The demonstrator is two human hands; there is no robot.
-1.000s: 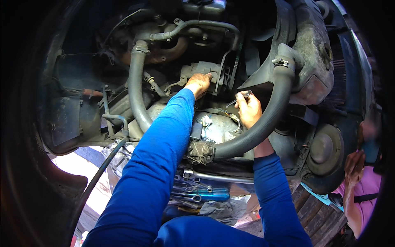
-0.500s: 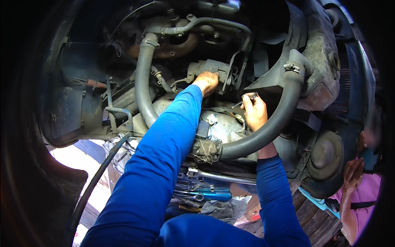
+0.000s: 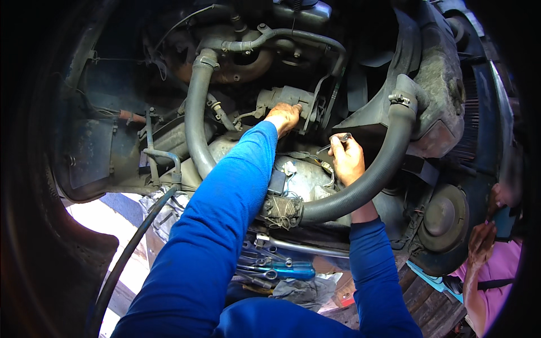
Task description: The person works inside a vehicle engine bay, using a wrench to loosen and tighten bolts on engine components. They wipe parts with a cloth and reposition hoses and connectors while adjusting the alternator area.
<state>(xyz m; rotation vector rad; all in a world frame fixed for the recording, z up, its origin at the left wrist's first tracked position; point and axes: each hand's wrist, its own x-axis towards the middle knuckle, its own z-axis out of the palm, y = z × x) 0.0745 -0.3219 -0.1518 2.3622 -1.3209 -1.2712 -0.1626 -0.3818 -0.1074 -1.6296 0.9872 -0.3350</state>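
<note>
Engine bay (image 3: 90,149), dim at far side: left hand (image 3: 284,118) curled against grey cylindrical unit (image 3: 289,94), grip unclear; right hand (image 3: 348,160), nearly closed, pinches small metal tool (image 3: 345,137).

- Wrenches (image 3: 255,268) are lying beside a blue object (image 3: 297,270).
- A grey cloth (image 3: 304,292) is resting crumpled near them.
- A person in pink (image 3: 500,269) is occupying the right edge.
</note>
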